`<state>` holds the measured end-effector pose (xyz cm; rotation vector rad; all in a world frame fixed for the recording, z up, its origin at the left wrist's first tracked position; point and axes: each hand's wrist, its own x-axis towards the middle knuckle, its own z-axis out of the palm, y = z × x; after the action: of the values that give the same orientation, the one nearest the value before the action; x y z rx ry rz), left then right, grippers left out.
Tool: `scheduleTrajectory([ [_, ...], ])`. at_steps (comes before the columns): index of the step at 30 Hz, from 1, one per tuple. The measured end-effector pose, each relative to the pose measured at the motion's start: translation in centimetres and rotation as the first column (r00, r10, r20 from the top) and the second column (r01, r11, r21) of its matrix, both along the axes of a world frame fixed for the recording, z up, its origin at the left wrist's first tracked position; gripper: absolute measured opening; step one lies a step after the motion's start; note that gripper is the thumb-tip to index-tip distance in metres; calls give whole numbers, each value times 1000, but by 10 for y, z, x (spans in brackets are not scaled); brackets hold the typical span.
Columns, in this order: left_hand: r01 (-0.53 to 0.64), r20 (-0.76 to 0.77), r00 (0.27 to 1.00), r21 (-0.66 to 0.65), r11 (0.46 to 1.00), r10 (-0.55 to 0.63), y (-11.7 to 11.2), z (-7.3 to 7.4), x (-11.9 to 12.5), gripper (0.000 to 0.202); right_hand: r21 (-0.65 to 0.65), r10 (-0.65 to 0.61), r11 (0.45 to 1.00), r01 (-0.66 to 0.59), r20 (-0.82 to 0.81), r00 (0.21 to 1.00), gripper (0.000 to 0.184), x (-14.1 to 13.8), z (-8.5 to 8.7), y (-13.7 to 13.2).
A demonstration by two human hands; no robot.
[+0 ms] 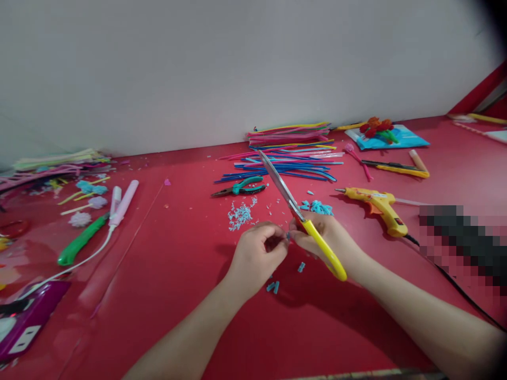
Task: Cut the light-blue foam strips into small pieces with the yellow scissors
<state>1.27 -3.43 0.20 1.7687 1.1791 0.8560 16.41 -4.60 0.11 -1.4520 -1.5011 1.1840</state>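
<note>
My left hand [255, 256] is closed in a pinch, thumb and forefinger on a tiny blue pipe-cleaner piece [288, 236]. Close against it, my right hand [338, 237] carries yellow-handled scissors [325, 250], their blades pointing up and away to the left. The right fingertips also meet near the tiny piece; whether they touch it I cannot tell. Below the hands lie a few short blue pieces [276, 287] and another blue piece [301, 267]. Beyond the right hand is a heap of cut blue pieces [321, 208], and beyond the left one, a scatter of blue fluff trimmings [240, 216].
Green-handled pliers [243, 186] lie before a stack of coloured pipe cleaners [285, 163]. On the right are a yellow glue gun [374, 203] and a blue packet [407, 138]. A green cutter [83, 240], a pink hair straightener [125, 203] and a purple power strip [37, 316] occupy the left.
</note>
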Motion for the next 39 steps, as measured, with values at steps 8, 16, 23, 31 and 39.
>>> scheduleTrajectory([
  [8, 102, 264, 965, -385, 917, 3, 3, 0, 0, 11, 56, 61, 997, -61, -5, 998, 5, 0, 1, 1],
  [16, -32, 242, 964, -297, 954, 107, 8, 0, -3, 12, 7, 103, 995, -102, -48, 994, 5, 0, 5, -3],
  [23, 164, 277, 960, -409, 898, -49, 5, 6, -2, 13, -38, 83, 995, -87, -102, 991, 6, 1, 8, -3],
  [31, 144, 275, 961, -427, 893, -24, 7, 0, -5, 11, -8, -32, 999, 31, -91, 995, 18, 5, 7, 0],
  [39, 145, 194, 978, -385, 911, -74, 6, -1, -3, 11, -118, 31, 992, -44, -109, 994, 8, -1, 1, -2],
])
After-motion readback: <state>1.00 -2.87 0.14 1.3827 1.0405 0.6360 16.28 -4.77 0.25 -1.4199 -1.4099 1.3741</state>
